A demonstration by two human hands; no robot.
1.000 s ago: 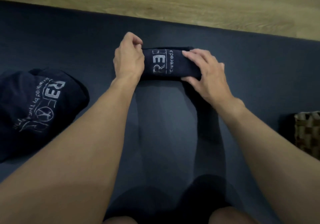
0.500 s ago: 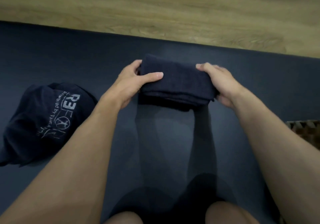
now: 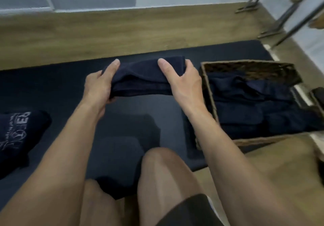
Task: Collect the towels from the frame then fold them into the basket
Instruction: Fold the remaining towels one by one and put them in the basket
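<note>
A folded navy towel (image 3: 143, 78) is held clear above the dark mat (image 3: 52, 85), gripped at both ends: the left hand (image 3: 100, 87) clasps its left end with the thumb on top and fingers curled beneath, and the right hand (image 3: 182, 84) clasps its right end the same way, thumb pressing the upper face. The towel's long axis runs left to right, roughly parallel to the mat's far edge. The woven basket (image 3: 208, 92) stands just beside the right hand, at the mat's right edge, and already holds several dark folded towels (image 3: 245, 106). So the carry looks to be a short sideways one to the right, with the right hand leading and nearer to the rim. The bundle would likely need lifting over the near wall, then lowering onto the stack. Another towel with printed lettering (image 3: 19, 134) lies unfolded at the mat's left edge, well apart from both hands.
</note>
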